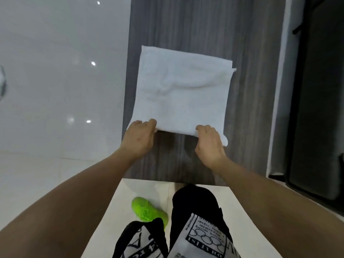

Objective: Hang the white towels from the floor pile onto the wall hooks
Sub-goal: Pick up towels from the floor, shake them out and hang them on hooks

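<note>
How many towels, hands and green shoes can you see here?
White towel: 1, against the grey wood-grain wall panel
Hands: 2, the left hand and the right hand, each gripping the towel's lower edge
Green shoe: 1
Total: 4

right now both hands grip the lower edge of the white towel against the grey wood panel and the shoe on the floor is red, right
Not quite: the head view shows the shoe is bright green. The left hand and right hand do grip the white towel's lower edge against the grey wood panel.
</note>
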A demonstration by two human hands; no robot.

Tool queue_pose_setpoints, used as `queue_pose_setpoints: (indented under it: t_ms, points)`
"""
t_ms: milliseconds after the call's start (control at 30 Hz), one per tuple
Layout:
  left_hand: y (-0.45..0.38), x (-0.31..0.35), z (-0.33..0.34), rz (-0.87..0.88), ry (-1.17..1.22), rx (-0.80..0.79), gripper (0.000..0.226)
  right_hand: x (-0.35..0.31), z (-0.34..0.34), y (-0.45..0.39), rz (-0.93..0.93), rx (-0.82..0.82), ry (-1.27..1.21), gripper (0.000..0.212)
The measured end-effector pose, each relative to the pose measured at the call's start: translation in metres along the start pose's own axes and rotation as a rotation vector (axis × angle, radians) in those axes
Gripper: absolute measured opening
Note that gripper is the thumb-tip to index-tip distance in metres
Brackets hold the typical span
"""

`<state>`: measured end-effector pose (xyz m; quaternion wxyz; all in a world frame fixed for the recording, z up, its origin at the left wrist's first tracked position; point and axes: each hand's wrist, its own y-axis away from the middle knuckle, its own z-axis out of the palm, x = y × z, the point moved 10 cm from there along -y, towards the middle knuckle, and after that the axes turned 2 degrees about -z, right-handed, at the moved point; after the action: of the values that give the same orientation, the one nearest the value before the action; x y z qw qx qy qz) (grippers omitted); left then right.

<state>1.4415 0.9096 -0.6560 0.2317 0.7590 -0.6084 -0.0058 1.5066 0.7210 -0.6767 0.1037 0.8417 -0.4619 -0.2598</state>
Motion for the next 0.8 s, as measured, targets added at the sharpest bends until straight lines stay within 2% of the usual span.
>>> queue_pose_setpoints:
  t_ms: [67,233,367,467,533,600,700,800]
  points:
    - [0.013,0.003,-0.04,-0.02,0.087,0.073,0.006,-0.016,-0.038,0.006,0.012,0.066,-0.006,0.04]
    - [0.062,-0.015,-0.156,-0.121,0.214,0.179,0.015,-0.103,-0.156,0.037,-0.115,0.27,0.062,0.01]
    - [0.135,-0.044,-0.264,-0.1,0.17,0.342,0.019,-0.203,-0.245,0.084,-0.302,0.45,0.05,0.033]
    - [0.218,-0.073,-0.337,-0.081,0.181,0.499,0.016,-0.294,-0.293,0.13,-0.475,0.577,-0.036,0.034]
    - [0.281,-0.092,-0.374,-0.061,0.131,0.58,0.035,-0.355,-0.307,0.159,-0.61,0.621,-0.023,0.033]
    - [0.346,-0.119,-0.402,-0.073,0.057,0.629,0.044,-0.423,-0.309,0.19,-0.781,0.635,0.096,0.044]
    - [0.445,-0.172,-0.435,-0.166,-0.032,0.73,0.028,-0.528,-0.295,0.238,-1.029,0.651,0.281,0.05]
    - [0.535,-0.221,-0.464,-0.317,-0.065,0.851,0.018,-0.621,-0.282,0.271,-1.165,0.68,0.307,0.036]
